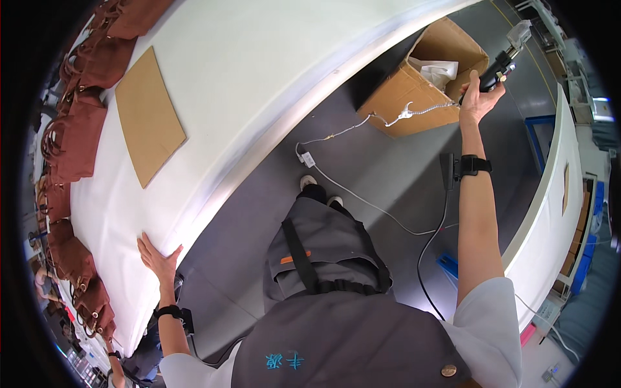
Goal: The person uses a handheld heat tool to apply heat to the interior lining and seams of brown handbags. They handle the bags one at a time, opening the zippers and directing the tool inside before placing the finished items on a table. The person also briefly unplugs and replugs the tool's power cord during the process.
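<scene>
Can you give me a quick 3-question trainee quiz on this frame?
1. True or false: the left hand lies flat on the edge of the white table.
2. What does the right hand hold? A) a brown bag B) a dark handheld tool C) a sheet of cardboard
3. Fill in: the open cardboard box stands on the ____, beside the table.

Key:
1. True.
2. B: the handheld tool is raised over the box, with a cable trailing from it. The cardboard sheet lies on the table, and the brown bags line its far side.
3. floor.
</scene>
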A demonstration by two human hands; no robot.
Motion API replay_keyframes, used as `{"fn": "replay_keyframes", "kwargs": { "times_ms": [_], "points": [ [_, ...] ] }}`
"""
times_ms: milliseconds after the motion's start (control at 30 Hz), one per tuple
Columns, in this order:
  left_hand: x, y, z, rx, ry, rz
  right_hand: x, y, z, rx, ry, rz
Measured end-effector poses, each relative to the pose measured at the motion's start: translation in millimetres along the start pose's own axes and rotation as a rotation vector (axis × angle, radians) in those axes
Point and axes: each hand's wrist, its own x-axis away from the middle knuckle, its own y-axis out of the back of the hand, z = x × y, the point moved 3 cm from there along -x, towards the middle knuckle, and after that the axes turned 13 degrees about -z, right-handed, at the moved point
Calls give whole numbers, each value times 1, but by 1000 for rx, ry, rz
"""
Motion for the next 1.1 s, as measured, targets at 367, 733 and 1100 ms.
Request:
{"fn": "replay_keyframes", "kwargs": {
  "times_ms": [367,733,1100],
  "points": [
    [1,6,-4,13,181,71,75,-8,-59,-19,-84,148],
    [3,9,-11,31,251,100,108,-8,-55,-19,2,240],
    [4,-6,-59,4,282,-64,45,36,143,-448,-359,463]
  ]
}}
